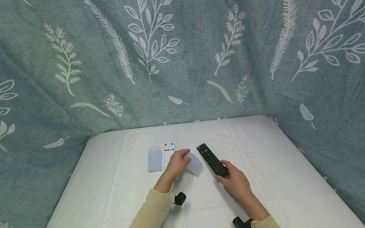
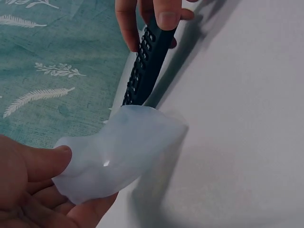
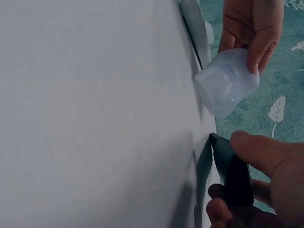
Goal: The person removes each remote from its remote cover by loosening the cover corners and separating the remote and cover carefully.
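Note:
My left hand point(image 1: 177, 163) pinches a translucent silicone remote cover point(image 2: 118, 152) between thumb and fingers. The soft sleeve is held above the white table, its free end toward the right, and looks slightly squashed in the right wrist view. In my right hand point(image 1: 236, 180) is a black remote control point(image 1: 212, 159), gripped at its near end by thumb and fingers. Its buttons face up and its far end points away to the left. In the left wrist view the cover overlaps the remote's far end.
A second translucent cover point(image 1: 155, 159) lies flat on the left of the table point(image 1: 128, 196). Beside it is a white remote control point(image 1: 169, 153), partly hidden by my left hand. A green leaf-patterned cloth point(image 1: 182, 63) hangs behind the table and at its sides.

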`<state>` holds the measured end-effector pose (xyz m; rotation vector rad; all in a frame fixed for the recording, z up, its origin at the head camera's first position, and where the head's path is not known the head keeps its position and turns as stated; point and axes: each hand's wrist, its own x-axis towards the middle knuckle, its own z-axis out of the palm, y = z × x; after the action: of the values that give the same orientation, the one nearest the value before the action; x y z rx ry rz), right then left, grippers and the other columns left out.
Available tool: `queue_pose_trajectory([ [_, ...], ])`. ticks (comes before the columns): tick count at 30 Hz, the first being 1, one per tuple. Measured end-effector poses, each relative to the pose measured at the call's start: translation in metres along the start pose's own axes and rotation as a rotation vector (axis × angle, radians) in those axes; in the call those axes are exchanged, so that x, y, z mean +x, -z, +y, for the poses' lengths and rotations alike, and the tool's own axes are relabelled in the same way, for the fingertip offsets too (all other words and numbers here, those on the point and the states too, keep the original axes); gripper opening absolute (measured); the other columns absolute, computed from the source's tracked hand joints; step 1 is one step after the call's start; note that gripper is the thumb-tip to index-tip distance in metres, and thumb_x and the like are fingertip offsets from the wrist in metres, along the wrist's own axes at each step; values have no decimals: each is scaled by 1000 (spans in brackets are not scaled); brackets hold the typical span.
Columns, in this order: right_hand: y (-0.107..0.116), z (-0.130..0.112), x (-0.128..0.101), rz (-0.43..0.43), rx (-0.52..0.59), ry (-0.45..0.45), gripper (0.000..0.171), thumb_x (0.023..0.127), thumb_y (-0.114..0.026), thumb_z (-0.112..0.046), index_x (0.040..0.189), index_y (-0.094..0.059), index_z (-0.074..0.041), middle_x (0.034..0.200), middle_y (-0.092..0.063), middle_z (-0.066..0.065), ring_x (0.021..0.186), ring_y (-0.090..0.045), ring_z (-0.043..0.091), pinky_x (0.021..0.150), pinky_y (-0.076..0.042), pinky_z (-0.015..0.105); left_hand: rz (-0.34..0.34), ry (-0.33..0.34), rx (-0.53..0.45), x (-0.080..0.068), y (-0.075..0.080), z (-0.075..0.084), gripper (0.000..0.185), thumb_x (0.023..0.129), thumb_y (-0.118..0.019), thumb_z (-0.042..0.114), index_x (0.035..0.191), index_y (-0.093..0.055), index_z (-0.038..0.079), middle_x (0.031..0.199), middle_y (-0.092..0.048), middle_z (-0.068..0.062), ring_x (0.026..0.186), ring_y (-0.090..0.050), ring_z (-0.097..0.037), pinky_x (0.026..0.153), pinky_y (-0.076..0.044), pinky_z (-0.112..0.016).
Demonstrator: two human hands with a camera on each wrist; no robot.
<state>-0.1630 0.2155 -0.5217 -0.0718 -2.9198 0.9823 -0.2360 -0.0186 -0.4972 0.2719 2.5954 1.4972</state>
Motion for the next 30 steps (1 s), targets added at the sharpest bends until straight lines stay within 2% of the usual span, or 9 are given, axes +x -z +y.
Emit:
queue_pose_trajectory([
  [4,-5,-2,0,2,-78,-11,69,79,-83,-35,138,-55,-15,111,-72,9,88,-66,17,71,-52,38,31,-8,52,4,-2,-1,41,94,-60,5,135,-59,0,139,-60,-20,133,-55,-36,111,-44,-51],
  [7,-7,-6,-2,1,-124,-14,70,77,-84,-38,137,-56,-14,111,-72,10,96,-68,21,77,-55,42,55,-9,94,8,-4,-4,46,93,-62,3,138,-56,1,141,-59,-20,133,-54,-37,111,-44,-51],
  [15,-15,-7,-3,-4,-149,1,72,75,-85,-43,134,-56,-12,97,-67,4,79,-59,13,63,-46,31,32,-40,141,5,-11,-8,63,92,-67,10,149,-42,3,160,-29,-26,149,-30,-42,121,-30,-54],
  [20,-17,-7,-4,-7,-148,2,72,75,-85,-45,132,-56,-11,93,-66,4,76,-57,13,61,-45,30,23,-33,166,2,-12,-8,69,93,-68,21,153,-36,7,164,-19,-24,153,-19,-43,123,-25,-56],
  [25,-16,-5,-4,-21,-142,8,74,76,-84,-46,134,-55,-11,90,-65,3,73,-54,12,60,-44,29,97,-45,177,-5,-17,-9,73,91,-71,22,152,-36,0,163,-19,-27,152,-17,-46,123,-23,-57],
  [30,-11,-3,-3,-20,-121,23,71,78,-82,-45,134,-55,-10,86,-62,1,70,-50,11,58,-41,27,177,-52,233,-16,-30,-5,74,91,-72,23,148,-36,-9,160,-22,-32,150,-22,-49,122,-26,-57],
])
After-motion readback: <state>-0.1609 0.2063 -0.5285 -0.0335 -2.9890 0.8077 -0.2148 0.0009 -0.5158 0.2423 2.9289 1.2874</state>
